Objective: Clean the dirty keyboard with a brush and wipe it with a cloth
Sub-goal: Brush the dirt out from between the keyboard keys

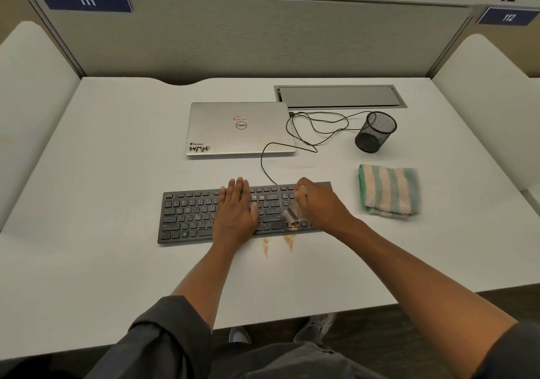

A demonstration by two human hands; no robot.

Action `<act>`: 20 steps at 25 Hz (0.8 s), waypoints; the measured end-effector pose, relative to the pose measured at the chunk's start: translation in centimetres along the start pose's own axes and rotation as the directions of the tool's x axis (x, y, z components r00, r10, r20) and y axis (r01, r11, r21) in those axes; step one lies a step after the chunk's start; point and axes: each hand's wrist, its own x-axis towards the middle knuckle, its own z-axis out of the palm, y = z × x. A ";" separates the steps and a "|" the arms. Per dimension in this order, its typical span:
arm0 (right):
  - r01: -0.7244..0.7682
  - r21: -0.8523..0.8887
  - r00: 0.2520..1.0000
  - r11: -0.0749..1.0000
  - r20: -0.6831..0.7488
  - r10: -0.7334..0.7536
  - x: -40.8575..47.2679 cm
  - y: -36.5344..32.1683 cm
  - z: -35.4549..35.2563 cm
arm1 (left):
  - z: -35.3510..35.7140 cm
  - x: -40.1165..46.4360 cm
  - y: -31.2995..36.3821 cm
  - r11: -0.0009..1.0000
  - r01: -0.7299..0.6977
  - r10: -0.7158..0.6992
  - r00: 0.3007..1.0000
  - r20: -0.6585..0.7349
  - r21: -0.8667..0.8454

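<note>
Right hand (317, 203) fisted round brush (293, 215)

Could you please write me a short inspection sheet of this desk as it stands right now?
Surface: white desk; tan crumbs lie at the keyboard's near edge.
Job's things: black keyboard; brush, blurred, on its right keys; striped cloth folded, untouched, to the right.
Clutter: closed laptop; mesh cup.
Hands: left hand flat on the keys; right hand grips the brush.
Cables: black cable loops from keyboard to laptop.
Surroundings: grey partition, labels 111 and 112; closed desk hatch.
</note>
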 end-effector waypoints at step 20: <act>-0.063 -0.026 0.998 0.998 -0.010 0.062 0.0 -0.4 0.8 | 0.1 0.1 0.0 1.000 -0.002 0.001 1.000 -0.015 -0.027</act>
